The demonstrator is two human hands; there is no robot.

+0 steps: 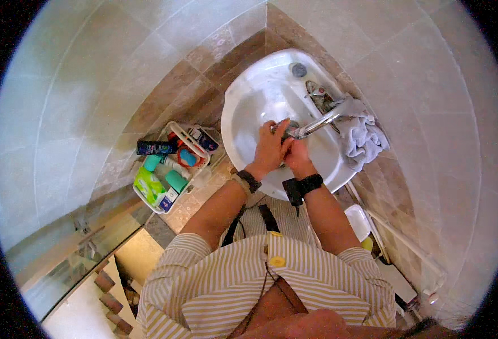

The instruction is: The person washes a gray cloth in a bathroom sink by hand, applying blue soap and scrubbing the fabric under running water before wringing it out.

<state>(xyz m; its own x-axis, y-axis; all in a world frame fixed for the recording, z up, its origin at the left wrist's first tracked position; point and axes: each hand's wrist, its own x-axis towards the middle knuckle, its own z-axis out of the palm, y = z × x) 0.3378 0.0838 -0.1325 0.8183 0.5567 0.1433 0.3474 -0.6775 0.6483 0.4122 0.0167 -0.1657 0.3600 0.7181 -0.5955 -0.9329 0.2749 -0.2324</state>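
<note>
Both my hands are together over the white washbasin (239, 127), right at the end of the chrome tap spout (323, 123). My left hand (270, 148) has its fingers bent around a small grey, shiny shape beneath the spout tip; what this is, I cannot make out. Close beside it, my right hand (298, 156) is lower and to the right, its fingers largely hidden by the left hand and the spout. A dark band circles my left wrist, and a black strap with a small device (295, 192) is on my right wrist.
A grey towel (365, 138) hangs over the basin's right side, by the tap handle (317, 93). On the back rim sits a round grey object (298, 70). Left of the basin stands a white basket (158, 210) with several bottles and packs. Tiled walls meet behind the basin.
</note>
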